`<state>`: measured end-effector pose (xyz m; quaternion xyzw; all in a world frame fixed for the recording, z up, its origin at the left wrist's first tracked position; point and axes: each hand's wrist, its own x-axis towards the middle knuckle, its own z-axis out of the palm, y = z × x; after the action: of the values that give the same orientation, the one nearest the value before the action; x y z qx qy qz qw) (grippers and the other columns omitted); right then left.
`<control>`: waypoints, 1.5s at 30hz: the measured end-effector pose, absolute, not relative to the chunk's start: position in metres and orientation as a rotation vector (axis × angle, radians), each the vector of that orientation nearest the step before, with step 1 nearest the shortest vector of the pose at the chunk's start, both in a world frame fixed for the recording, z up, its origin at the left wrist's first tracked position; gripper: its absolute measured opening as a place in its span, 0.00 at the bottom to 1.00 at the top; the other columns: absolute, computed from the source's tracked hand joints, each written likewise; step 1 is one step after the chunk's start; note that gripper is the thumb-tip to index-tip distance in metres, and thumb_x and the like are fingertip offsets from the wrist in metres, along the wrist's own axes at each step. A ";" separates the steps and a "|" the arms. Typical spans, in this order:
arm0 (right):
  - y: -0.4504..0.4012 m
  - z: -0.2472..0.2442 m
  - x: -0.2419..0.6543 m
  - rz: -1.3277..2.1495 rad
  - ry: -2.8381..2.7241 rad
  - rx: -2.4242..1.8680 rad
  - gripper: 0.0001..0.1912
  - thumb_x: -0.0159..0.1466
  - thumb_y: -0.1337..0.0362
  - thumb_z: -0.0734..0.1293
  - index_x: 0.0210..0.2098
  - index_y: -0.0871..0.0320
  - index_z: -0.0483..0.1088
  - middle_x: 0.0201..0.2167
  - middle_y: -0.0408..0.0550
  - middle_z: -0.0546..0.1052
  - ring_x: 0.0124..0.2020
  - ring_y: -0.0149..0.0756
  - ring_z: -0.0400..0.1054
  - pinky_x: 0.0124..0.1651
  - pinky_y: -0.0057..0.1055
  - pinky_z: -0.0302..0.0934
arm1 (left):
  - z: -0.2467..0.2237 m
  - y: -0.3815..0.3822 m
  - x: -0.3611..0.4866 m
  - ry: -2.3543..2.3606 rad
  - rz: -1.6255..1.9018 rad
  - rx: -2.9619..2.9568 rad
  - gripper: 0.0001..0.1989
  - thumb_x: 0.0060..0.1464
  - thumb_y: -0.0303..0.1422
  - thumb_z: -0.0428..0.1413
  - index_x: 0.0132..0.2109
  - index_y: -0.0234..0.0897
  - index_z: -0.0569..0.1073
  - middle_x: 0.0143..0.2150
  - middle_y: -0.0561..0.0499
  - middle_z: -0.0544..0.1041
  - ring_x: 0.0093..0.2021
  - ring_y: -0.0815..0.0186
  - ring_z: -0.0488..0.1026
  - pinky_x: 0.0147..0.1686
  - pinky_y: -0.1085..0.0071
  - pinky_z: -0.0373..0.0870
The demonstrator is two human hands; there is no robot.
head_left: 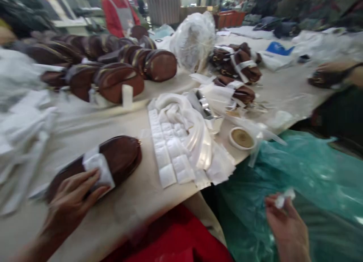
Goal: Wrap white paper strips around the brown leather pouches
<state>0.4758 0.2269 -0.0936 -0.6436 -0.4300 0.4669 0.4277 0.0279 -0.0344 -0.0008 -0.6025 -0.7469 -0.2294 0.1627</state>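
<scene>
A dark brown oval leather bag (120, 156) lies on the table at the lower left, with a white paper piece (103, 171) across its middle. My left hand (75, 195) rests on the bag and paper, fingers extended and somewhat spread. At the lower right, over green plastic, my right hand (286, 220) pinches a small crumpled white scrap (284, 198) between thumb and fingers. Between the hands, a stack of white padded packets (170, 152) and looped white strips (198, 133) sits near the table edge.
Rows of brown bags (120, 84) stand at the back left. Plastic-wrapped bundle (194, 40) sits behind. More wrapped bags (241, 65) and a round dish (241, 138) are on the right. Green plastic (309, 167) hangs beside the table edge. Another person's hands hold a dark bag (326, 75).
</scene>
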 end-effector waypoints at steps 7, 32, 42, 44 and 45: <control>0.115 -0.043 0.323 2.164 -0.845 -1.220 0.15 0.41 0.59 0.79 0.26 0.57 0.74 0.26 0.47 0.77 0.28 0.36 0.72 0.29 0.29 0.70 | 0.002 -0.063 0.021 -2.285 -0.362 -1.855 0.27 0.61 0.32 0.47 0.65 0.34 0.53 0.57 0.40 0.64 0.57 0.53 0.61 0.54 0.56 0.67; 0.063 -0.025 0.133 2.777 -1.072 -1.196 0.16 0.44 0.61 0.75 0.28 0.61 0.68 0.20 0.41 0.74 0.20 0.29 0.70 0.23 0.24 0.63 | -0.003 -0.063 0.016 -2.330 -0.591 -1.859 0.33 0.51 0.18 0.46 0.64 0.34 0.55 0.56 0.39 0.65 0.56 0.53 0.61 0.53 0.53 0.70; 0.049 -0.024 0.114 3.045 -1.150 -1.038 0.11 0.40 0.63 0.70 0.22 0.65 0.71 0.17 0.45 0.73 0.18 0.28 0.64 0.25 0.27 0.58 | 0.008 -0.067 0.020 -2.454 -0.554 -1.979 0.37 0.48 0.22 0.51 0.65 0.29 0.50 0.61 0.35 0.58 0.60 0.48 0.55 0.57 0.49 0.65; 0.052 -0.028 0.115 3.048 -1.178 -1.033 0.10 0.41 0.63 0.69 0.20 0.65 0.70 0.16 0.46 0.72 0.17 0.28 0.64 0.25 0.26 0.57 | 0.005 -0.067 0.019 -2.426 -0.526 -1.971 0.36 0.52 0.23 0.51 0.66 0.31 0.47 0.60 0.35 0.59 0.60 0.49 0.56 0.57 0.49 0.65; 0.053 -0.029 0.116 3.040 -1.183 -1.038 0.10 0.42 0.63 0.69 0.19 0.65 0.70 0.16 0.46 0.72 0.17 0.28 0.64 0.25 0.26 0.57 | 0.004 -0.067 0.018 -2.408 -0.510 -1.967 0.36 0.53 0.23 0.51 0.67 0.31 0.46 0.60 0.35 0.59 0.60 0.49 0.56 0.56 0.49 0.66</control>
<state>0.1159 0.0534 -0.0293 -0.3002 -0.3422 0.8792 -0.1406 0.0182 -0.0670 0.0041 -0.6244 -0.7642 -0.1619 -0.0046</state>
